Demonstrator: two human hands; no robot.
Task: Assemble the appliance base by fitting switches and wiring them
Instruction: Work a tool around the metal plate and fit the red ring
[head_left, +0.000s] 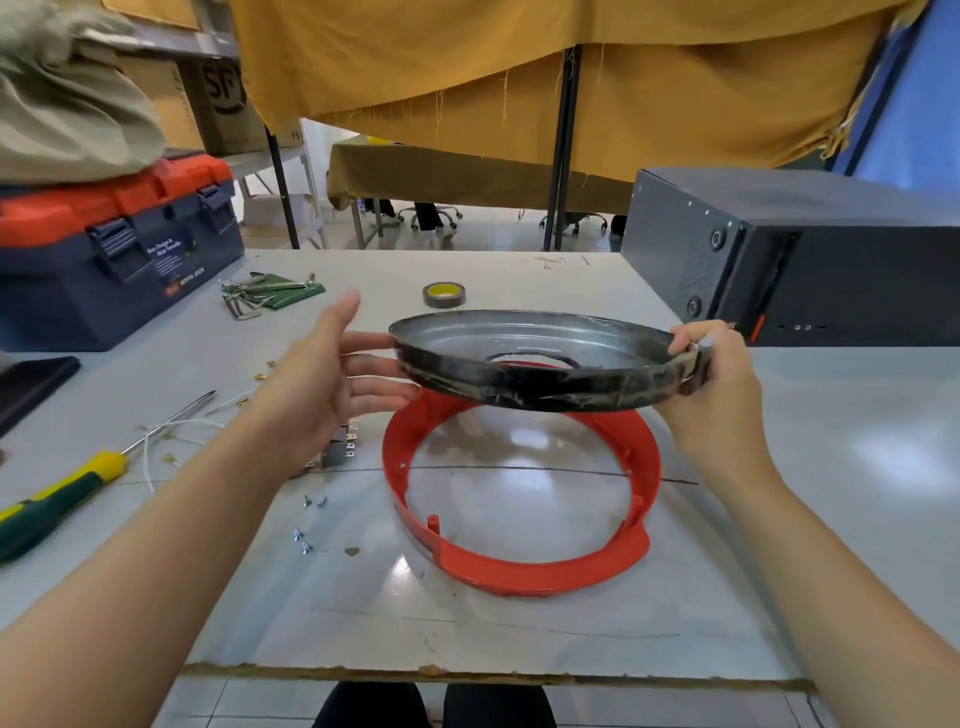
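- Metal dish (524, 358), shallow, round, with a hole in its middle and dark tape around its rim, is held in the air at frame centre, tilted slightly down toward the viewer.
- Right hand (711, 374) grips the dish's right rim: thumb on top, fingers curled under the edge.
- Left hand (332, 374) is open, fingers straight and spread, palm facing the dish's left rim; fingertips lie right at the rim, contact cannot be confirmed.
- Red ring (519, 488), plastic, lies flat on the table (805, 519) directly below the dish, in the lower centre. Its far arc is hidden behind the dish. Small posts and screw holes show on its inner wall.
- A small switch block (340, 449) with metal tabs sits just left of the ring, partly covered by the left forearm.
- Loose screws (306, 525) lie on the table, lower left of the ring.
- Screwdriver (67, 493), yellow and green handle, lies at the left edge, tip pointing up-right; thin white wires (171, 434) lie beside its shaft.
- Roll of tape (443, 294) sits beyond the dish, upper centre.
- Hex keys on a green pouch (270, 293) lie upper left of centre.
- Toolbox (114, 254), blue with orange lid, stands at upper left.
- Dark box-shaped machine (795, 254) stands at upper right, close behind the right hand.
- Yellow cloth (519, 78) hangs across the top of the frame.
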